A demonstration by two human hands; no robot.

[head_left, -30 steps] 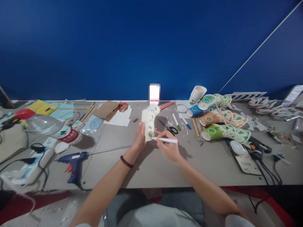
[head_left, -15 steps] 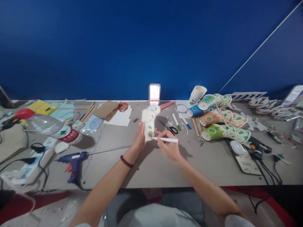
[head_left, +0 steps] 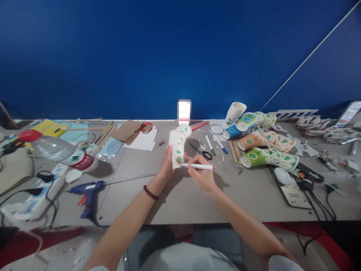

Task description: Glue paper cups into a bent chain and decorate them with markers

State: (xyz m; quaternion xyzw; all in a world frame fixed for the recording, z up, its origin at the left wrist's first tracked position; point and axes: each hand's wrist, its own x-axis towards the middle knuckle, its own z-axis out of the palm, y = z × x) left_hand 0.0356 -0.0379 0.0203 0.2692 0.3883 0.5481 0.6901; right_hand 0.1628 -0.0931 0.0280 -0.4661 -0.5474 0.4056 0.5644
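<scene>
My left hand (head_left: 166,165) grips a bent chain of joined white paper cups (head_left: 177,148) with green leaf prints, holding it above the middle of the table. The nearest cup bears a round green emblem with a reddish ring. In my right hand (head_left: 201,175) is a white marker (head_left: 199,166) with a red end, pinched between the fingers. Its tip meets the cup beside the emblem. Just behind my right hand lie black scissors (head_left: 207,154), a green-ended marker (head_left: 210,145) and a blue-ended marker (head_left: 220,144).
Coloured cup chains (head_left: 255,157) and a white cup stack (head_left: 236,112) stand at the right, near a phone (head_left: 295,194). At the left are a blue glue gun (head_left: 90,192), a bottle (head_left: 62,150) and a power strip (head_left: 42,199). Cardboard (head_left: 126,131) lies further back.
The marker's tip has shifted very slightly to the right along the cup by the emblem. Both hands otherwise keep their places, and the table looks the same.
</scene>
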